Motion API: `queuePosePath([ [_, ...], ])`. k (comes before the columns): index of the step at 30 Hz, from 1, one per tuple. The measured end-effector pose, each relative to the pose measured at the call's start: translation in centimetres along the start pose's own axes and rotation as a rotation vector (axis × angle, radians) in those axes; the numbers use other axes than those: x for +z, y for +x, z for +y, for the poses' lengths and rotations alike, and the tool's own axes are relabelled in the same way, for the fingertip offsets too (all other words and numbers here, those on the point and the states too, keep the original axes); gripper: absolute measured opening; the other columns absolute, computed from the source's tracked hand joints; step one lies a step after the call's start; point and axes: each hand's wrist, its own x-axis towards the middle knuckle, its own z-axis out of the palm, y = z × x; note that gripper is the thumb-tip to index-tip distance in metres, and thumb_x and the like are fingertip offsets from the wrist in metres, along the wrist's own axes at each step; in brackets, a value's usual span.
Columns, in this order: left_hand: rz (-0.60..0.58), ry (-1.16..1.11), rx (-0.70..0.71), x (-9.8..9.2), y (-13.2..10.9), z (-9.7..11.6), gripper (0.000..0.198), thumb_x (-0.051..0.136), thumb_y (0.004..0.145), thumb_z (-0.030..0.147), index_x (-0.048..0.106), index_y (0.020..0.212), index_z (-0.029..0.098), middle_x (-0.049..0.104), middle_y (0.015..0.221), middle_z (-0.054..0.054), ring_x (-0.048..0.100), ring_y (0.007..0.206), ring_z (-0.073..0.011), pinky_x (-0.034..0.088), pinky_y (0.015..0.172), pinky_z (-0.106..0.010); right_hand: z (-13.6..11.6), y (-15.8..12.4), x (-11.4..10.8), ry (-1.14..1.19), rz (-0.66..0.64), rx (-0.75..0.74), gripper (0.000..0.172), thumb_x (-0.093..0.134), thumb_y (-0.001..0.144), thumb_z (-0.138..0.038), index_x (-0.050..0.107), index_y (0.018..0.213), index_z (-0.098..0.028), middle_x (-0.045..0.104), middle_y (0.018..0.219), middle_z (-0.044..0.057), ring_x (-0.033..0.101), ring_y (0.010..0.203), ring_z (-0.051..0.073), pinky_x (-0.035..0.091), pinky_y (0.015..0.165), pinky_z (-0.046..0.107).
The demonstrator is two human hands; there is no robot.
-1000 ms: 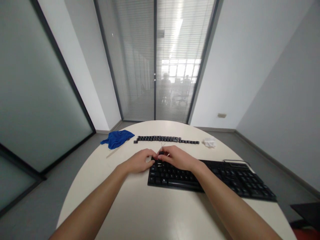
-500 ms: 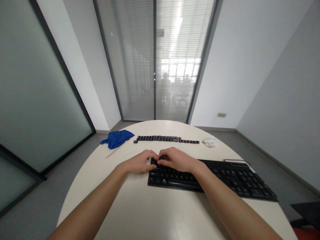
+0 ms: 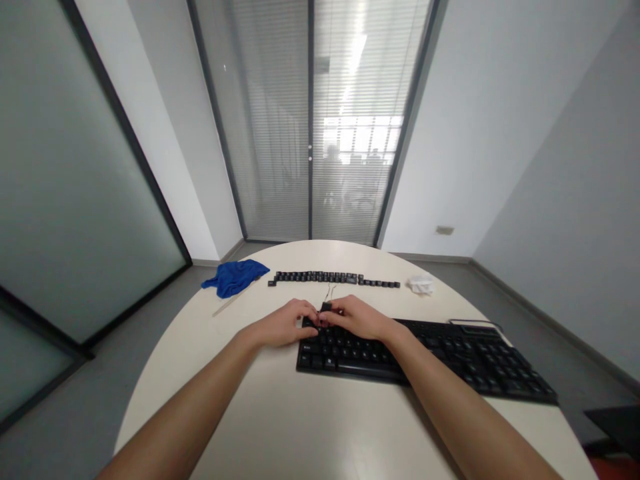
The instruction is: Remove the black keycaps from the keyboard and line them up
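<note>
A black keyboard (image 3: 450,357) lies on the round white table (image 3: 280,420), running from the centre to the right. My left hand (image 3: 283,323) rests at the keyboard's far left corner with fingers curled, touching a black keycap (image 3: 326,307) held just above the keys. My right hand (image 3: 357,317) pinches a thin wire keycap puller (image 3: 330,293) clipped on that keycap; its loop sticks up behind my fingers.
A row of several loose black keycaps (image 3: 334,278) lines the far side of the table. A blue cloth (image 3: 234,276) and a thin stick (image 3: 231,303) lie at the far left, a crumpled white tissue (image 3: 419,285) at the far right. Glass walls surround the table.
Both hands stayed at the keyboard's far left corner. The keycap now sits lifted between my fingertips with the wire puller standing upright behind them.
</note>
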Motion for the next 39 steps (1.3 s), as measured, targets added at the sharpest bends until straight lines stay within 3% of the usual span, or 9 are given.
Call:
queuePosePath([
  [7, 0.018, -0.012, -0.033, 0.1, 0.2, 0.6, 0.015, 0.067, 0.083, 0.031, 0.068, 0.091, 0.019, 0.067, 0.108, -0.006, 0.057, 0.105, -0.0212, 0.039, 0.098, -0.035, 1.7, 0.0, 1.1, 0.200, 0.045, -0.019, 0.041, 0.050, 0.094, -0.048, 0.072, 0.085, -0.015, 0.074, 0.081, 0.006, 0.066, 0.074, 0.018, 0.050, 0.072, 0.027],
  [16, 0.058, -0.020, -0.133, 0.4, 0.3, 1.0, 0.020, 0.068, 0.080, 0.031, 0.069, 0.097, 0.020, 0.067, 0.106, -0.006, 0.058, 0.104, -0.0225, 0.041, 0.097, -0.035, 1.9, 0.0, 1.3, 0.302, 0.113, -0.010, 0.038, 0.052, 0.093, -0.047, 0.072, 0.086, -0.015, 0.073, 0.080, 0.005, 0.065, 0.071, 0.017, 0.051, 0.070, 0.027],
  [23, 0.154, -0.079, -0.159, 1.1, 0.7, 0.3, 0.017, 0.067, 0.079, 0.024, 0.066, 0.096, 0.020, 0.068, 0.104, -0.004, 0.059, 0.102, -0.0222, 0.042, 0.097, -0.038, 1.9, 0.1, 1.1, 0.197, 0.227, 0.013, 0.037, 0.051, 0.093, -0.047, 0.071, 0.083, -0.017, 0.071, 0.076, 0.004, 0.064, 0.071, 0.017, 0.048, 0.068, 0.026],
  [28, 0.207, -0.212, -0.124, 1.6, 1.1, 0.3, 0.029, 0.064, 0.078, 0.015, 0.057, 0.106, 0.020, 0.068, 0.099, -0.003, 0.062, 0.097, -0.0194, 0.045, 0.094, -0.035, 2.5, 0.4, 1.2, 0.173, 0.256, 0.052, 0.039, 0.050, 0.093, -0.048, 0.069, 0.079, -0.017, 0.072, 0.076, 0.004, 0.065, 0.073, 0.019, 0.048, 0.072, 0.028],
  [34, 0.195, 0.042, -0.055, 1.4, 0.9, 0.7, 0.018, 0.065, 0.082, 0.021, 0.065, 0.099, 0.024, 0.069, 0.101, -0.001, 0.060, 0.100, -0.0202, 0.044, 0.093, -0.035, 2.5, 0.4, 1.2, 0.184, 0.246, 0.053, 0.038, 0.050, 0.093, -0.047, 0.068, 0.080, -0.016, 0.073, 0.078, 0.005, 0.066, 0.076, 0.019, 0.048, 0.074, 0.028],
  [39, 0.179, 0.092, -0.034, 1.4, 0.9, 0.7, 0.017, 0.064, 0.086, 0.026, 0.068, 0.102, 0.026, 0.071, 0.107, -0.001, 0.061, 0.102, -0.0197, 0.044, 0.095, -0.034, 2.3, 0.4, 1.1, 0.165, 0.245, 0.046, 0.038, 0.051, 0.093, -0.048, 0.068, 0.080, -0.016, 0.072, 0.077, 0.004, 0.065, 0.073, 0.018, 0.046, 0.070, 0.027],
])
